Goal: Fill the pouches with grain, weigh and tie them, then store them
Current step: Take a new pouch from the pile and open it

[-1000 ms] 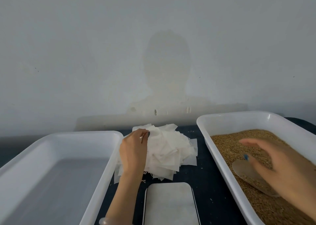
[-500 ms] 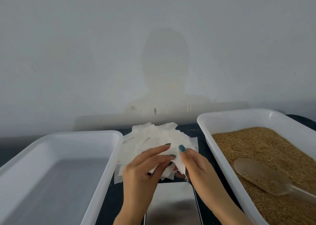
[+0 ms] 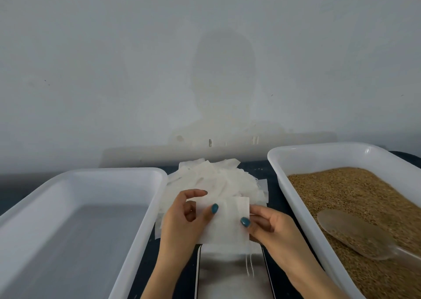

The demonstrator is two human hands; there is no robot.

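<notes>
One flat white pouch (image 3: 227,224) is held between my two hands above the near end of the scale (image 3: 230,276). My left hand (image 3: 182,221) pinches its left edge with thumb on top. My right hand (image 3: 268,226) pinches its right edge. Thin strings hang from the pouch's lower right corner. Behind it lies a loose pile of empty white pouches (image 3: 214,182). At the right, a white tray (image 3: 282,162) holds brown grain (image 3: 355,196) with a clear scoop (image 3: 355,235) lying in it.
An empty white tray (image 3: 75,219) stands at the left, close to my left forearm. The table top (image 3: 275,185) is dark and a pale wall rises just behind the trays.
My left hand lifted one pouch off the pile and brought it toward me. My right hand left the scoop in the grain and came across to grip the pouch's right edge.
</notes>
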